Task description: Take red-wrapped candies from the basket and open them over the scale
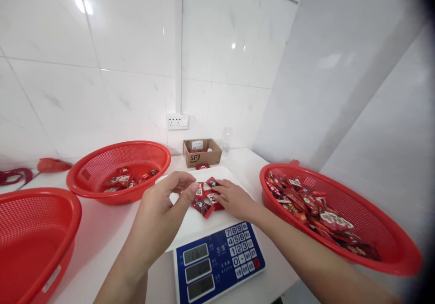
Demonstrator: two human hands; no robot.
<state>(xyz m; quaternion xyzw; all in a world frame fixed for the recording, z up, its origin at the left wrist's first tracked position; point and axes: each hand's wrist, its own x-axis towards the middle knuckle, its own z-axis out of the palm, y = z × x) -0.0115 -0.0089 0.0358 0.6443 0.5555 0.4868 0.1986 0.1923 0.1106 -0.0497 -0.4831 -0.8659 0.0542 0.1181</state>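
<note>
Several small red candy packets (203, 208) lie in a loose heap on the white pan (190, 227) of a digital scale (220, 263). On the heap's left side is my left hand (163, 213), its fingers curved and its thumb held apart, the thumb tip at a packet's edge. From the right, my right hand (234, 197) reaches over the pan with fingers spread, its fingertips touching the packets. Neither hand is closed around a packet. Parts of the heap are hidden behind my fingers.
A red basket (384, 209) full of packets stands on the right. To the left are a red basket (81, 177) with some packets and another red basket (64, 245). A cardboard box (209, 159) and a clear bottle (226, 140) stand near the tiled wall.
</note>
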